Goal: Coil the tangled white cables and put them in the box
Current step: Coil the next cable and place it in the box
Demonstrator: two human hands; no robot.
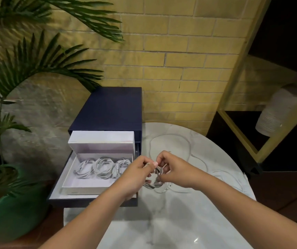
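My left hand [138, 172] and my right hand [173, 169] meet over the table just right of the box, both pinching a small coil of white cable [156, 179] between them. The open white box [83, 186] sits in a dark blue case [108, 108] and holds three coiled white cables [103, 168] side by side. Loose white cable [169, 139] lies in wide loops on the marble table behind and to the right of my hands.
The round white marble table [171, 221] stands against a yellow brick wall. A palm in a green pot [9, 218] stands at the left. A yellow-framed shelf [237, 126] with stacked white dishes [273, 115] is at the right.
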